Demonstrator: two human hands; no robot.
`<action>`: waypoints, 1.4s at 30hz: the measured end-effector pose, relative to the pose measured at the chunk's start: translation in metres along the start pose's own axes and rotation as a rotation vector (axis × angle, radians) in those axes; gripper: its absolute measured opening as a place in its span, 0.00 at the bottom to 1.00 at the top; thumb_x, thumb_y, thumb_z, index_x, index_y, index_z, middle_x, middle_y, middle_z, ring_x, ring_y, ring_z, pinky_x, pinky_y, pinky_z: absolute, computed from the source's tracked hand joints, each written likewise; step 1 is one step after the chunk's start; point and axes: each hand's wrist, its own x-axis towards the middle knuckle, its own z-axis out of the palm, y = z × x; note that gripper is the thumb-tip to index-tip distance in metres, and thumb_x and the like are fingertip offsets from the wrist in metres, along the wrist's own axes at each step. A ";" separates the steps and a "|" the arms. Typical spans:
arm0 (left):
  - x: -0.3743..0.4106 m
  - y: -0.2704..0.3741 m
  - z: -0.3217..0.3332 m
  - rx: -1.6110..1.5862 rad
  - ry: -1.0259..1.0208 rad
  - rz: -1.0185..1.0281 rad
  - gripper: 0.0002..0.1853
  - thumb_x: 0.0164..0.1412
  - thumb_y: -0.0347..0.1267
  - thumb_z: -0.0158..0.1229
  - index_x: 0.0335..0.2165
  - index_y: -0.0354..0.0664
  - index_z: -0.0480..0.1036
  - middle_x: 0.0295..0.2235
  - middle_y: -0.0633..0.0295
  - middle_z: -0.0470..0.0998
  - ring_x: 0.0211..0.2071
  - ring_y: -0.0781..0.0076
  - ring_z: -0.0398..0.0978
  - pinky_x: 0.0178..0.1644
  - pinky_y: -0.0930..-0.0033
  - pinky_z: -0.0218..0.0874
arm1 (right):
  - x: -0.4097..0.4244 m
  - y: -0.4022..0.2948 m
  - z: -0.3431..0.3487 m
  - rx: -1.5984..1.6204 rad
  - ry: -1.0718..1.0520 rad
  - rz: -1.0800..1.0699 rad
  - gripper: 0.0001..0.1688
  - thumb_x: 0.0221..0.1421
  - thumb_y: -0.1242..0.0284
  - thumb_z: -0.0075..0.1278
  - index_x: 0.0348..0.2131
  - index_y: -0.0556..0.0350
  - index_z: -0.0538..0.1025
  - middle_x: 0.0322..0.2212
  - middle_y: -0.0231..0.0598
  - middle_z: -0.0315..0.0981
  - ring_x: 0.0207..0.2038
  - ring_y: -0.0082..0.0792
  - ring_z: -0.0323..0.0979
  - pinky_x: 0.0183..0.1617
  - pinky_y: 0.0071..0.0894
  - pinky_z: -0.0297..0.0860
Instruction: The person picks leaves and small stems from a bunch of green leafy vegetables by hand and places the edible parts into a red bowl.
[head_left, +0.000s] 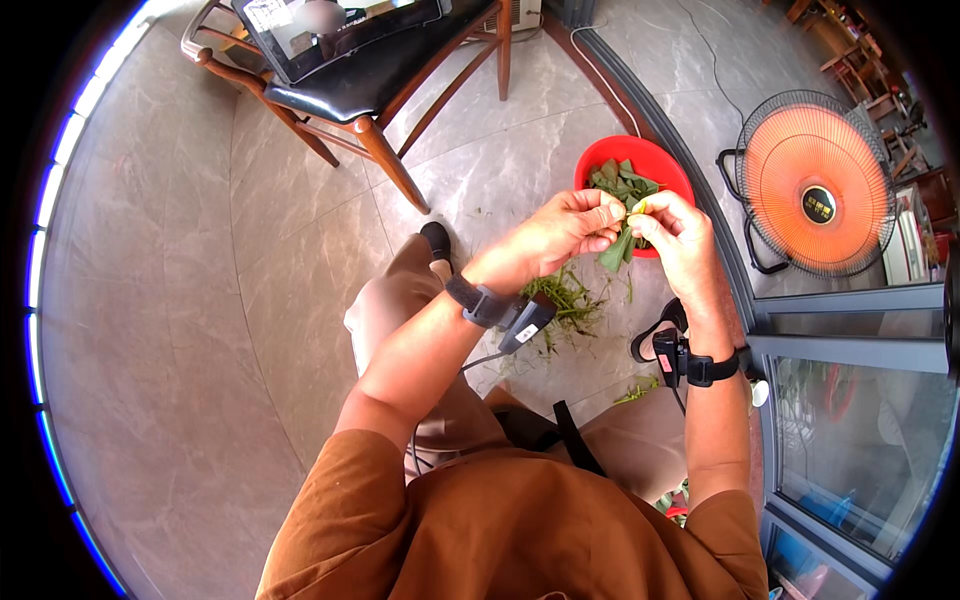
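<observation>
My left hand and my right hand meet fingertip to fingertip over the near part of a red plastic basin. Between thumbs and fingers both pinch a thin green stem, from which a green leaf hangs down. Leafy greens lie inside the basin, partly hidden by the hands. A loose heap of green stems and scraps lies on the tiled floor below my left wrist. Each wrist wears a strapped black device with a cable.
A wooden chair with a black seat stands ahead on the left, a tablet on it. To the right are a round orange heater fan, a metal door track and glass door panels. More green scraps lie near my right shoe.
</observation>
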 end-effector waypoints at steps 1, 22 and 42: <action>0.000 0.000 0.001 0.014 0.006 -0.005 0.09 0.62 0.36 0.55 0.36 0.42 0.73 0.30 0.72 0.73 0.28 0.87 0.70 0.35 0.85 0.65 | 0.000 -0.001 0.000 0.009 -0.002 -0.004 0.03 0.54 0.81 0.54 0.31 0.61 0.74 0.26 0.27 0.72 0.27 0.17 0.69 0.32 0.16 0.67; 0.005 -0.030 -0.015 1.460 0.283 0.350 0.16 0.61 0.40 0.51 0.29 0.37 0.74 0.20 0.48 0.73 0.25 0.48 0.73 0.32 0.55 0.65 | 0.007 -0.011 -0.062 0.092 0.423 -0.131 0.07 0.64 0.71 0.43 0.37 0.56 0.69 0.26 0.30 0.68 0.30 0.21 0.69 0.36 0.20 0.67; 0.001 -0.030 -0.014 1.551 0.153 0.105 0.04 0.48 0.30 0.59 0.26 0.43 0.77 0.26 0.59 0.77 0.32 0.56 0.76 0.38 0.59 0.67 | 0.002 0.000 -0.037 -0.429 0.122 -0.045 0.05 0.58 0.77 0.48 0.35 0.61 0.72 0.26 0.29 0.72 0.26 0.16 0.65 0.32 0.17 0.63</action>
